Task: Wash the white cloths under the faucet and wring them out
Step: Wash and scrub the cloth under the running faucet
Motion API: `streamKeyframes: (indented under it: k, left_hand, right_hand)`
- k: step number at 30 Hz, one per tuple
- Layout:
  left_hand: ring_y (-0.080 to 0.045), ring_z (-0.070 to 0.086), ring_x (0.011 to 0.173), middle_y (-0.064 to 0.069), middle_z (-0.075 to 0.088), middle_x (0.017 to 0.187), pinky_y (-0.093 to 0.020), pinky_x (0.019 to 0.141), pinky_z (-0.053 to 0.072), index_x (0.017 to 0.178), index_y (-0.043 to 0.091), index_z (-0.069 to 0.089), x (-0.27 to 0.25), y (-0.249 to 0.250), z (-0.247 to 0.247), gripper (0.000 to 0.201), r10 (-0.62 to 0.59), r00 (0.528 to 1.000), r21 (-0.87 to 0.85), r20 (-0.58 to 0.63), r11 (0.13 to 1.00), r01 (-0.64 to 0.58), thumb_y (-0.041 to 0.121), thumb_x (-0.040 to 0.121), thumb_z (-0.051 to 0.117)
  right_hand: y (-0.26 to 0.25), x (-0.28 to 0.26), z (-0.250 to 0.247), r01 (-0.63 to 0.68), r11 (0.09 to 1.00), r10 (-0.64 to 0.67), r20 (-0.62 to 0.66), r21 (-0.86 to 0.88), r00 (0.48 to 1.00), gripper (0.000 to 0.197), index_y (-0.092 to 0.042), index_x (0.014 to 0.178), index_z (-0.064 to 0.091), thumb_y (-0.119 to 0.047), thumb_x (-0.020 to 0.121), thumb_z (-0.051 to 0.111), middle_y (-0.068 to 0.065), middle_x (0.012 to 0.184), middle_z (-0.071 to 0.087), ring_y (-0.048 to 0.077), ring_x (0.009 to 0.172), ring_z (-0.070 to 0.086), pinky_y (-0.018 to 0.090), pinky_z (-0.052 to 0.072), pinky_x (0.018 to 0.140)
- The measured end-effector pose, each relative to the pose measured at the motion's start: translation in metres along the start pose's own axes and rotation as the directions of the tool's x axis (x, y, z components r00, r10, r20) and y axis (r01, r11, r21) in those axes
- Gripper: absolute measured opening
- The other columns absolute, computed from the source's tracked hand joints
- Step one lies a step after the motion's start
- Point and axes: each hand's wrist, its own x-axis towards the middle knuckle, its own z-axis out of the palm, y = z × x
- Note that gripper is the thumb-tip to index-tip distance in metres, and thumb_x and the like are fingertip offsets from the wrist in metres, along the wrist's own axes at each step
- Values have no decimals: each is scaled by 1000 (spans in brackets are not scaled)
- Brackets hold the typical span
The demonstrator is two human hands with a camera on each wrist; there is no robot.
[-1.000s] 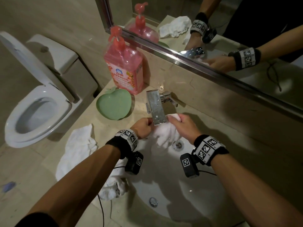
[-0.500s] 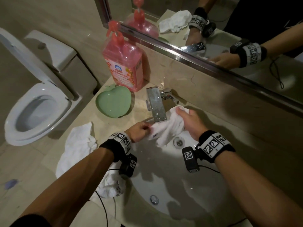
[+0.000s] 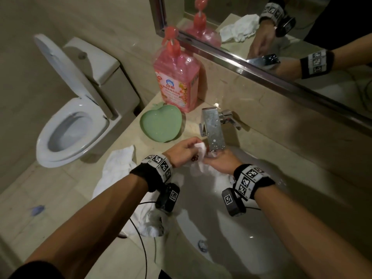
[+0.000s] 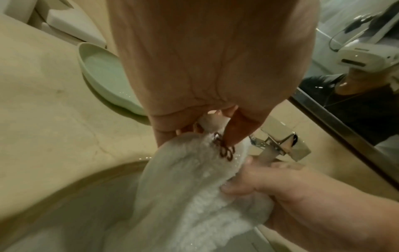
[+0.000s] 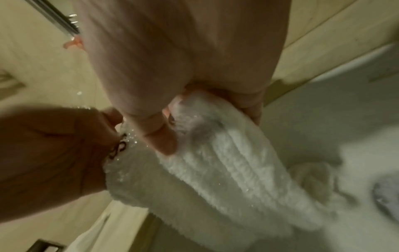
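A wet white cloth (image 3: 198,165) (image 4: 194,196) (image 5: 226,170) with a small dark embroidered mark hangs over the sink (image 3: 261,228), just below the chrome faucet (image 3: 214,130) spout. My left hand (image 3: 185,150) (image 4: 215,126) pinches its upper corner to the left of the spout. My right hand (image 3: 220,163) (image 5: 194,116) grips the bunched cloth right under the spout, where a stream of water falls in the left wrist view. More white cloths (image 3: 120,170) lie heaped on the counter left of the basin.
A pink soap pump bottle (image 3: 177,77) and a green apple-shaped dish (image 3: 161,122) stand behind the left hand. A mirror (image 3: 302,37) runs along the back wall. An open toilet (image 3: 72,125) is at the far left. Thin black cables trail off both wrists.
My left hand has risen and now pinches a cloth corner beside the spout. My right hand has come in from the right to sit directly under the spout.
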Motion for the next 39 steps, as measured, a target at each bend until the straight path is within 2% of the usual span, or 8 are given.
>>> streamKeyframes:
  k: [3,7,10,15,25,29,33,39]
  left_hand:
    - [-22,58,81,-8,64,92,-48,79,53,94,28,60,4,-4,4,26,3,999,87,43,996,-6,3,94,53]
    - [-5,61,87,-4,72,105,-24,86,47,100,17,69,14,-1,15,21,35,997,208,74,977,-50,1,92,59]
    - [11,57,60,19,69,70,-10,62,44,93,22,65,18,10,32,29,79,989,126,126,987,-95,-5,85,63]
    - [7,60,68,15,63,79,-13,64,48,92,30,59,27,17,50,31,160,984,44,74,986,-163,0,85,63]
    - [-19,60,66,5,67,70,-35,64,55,106,32,65,19,-4,46,17,-26,999,98,38,995,22,27,96,53]
    - [-3,57,57,19,67,68,-24,59,50,95,46,65,10,11,28,13,22,995,133,99,991,-35,35,92,58]
    - [-10,59,74,10,65,83,-30,77,50,89,31,62,8,15,10,5,-26,998,134,63,991,18,27,86,60]
    - [-20,55,81,-2,60,86,-31,75,45,98,18,57,7,-4,1,12,-148,984,265,100,957,117,10,88,61]
  right_hand:
    - [4,-6,-10,28,998,-30,-36,-57,999,11,-27,78,67,-26,89,69,-16,66,67,-4,64,62,10,44,50]
    - [19,-16,-28,35,999,-32,-83,30,996,19,-21,93,67,-20,77,76,1,85,72,13,76,65,28,51,68]
    - [26,-22,-36,35,999,-33,-45,40,998,32,-22,106,66,-30,79,82,-3,97,74,13,88,70,32,55,77]
    - [38,-27,-36,12,995,-22,-96,-94,995,35,-17,77,63,-47,94,66,-10,57,54,0,48,50,22,35,50]
    - [34,-27,-49,98,971,-55,-196,217,979,5,-22,96,70,-21,91,68,10,92,72,25,79,65,39,53,73]
    - [22,-19,-43,62,984,-62,-1,168,998,61,-15,132,55,-26,79,84,-6,112,65,11,97,64,31,53,87]
    - [11,-12,-29,124,990,-120,65,-65,991,15,-36,87,62,-41,87,77,-34,63,59,-22,58,55,6,39,47]
    - [12,3,-19,29,973,-18,-53,230,998,13,-33,108,70,-28,96,66,-8,100,73,12,94,67,29,52,75]
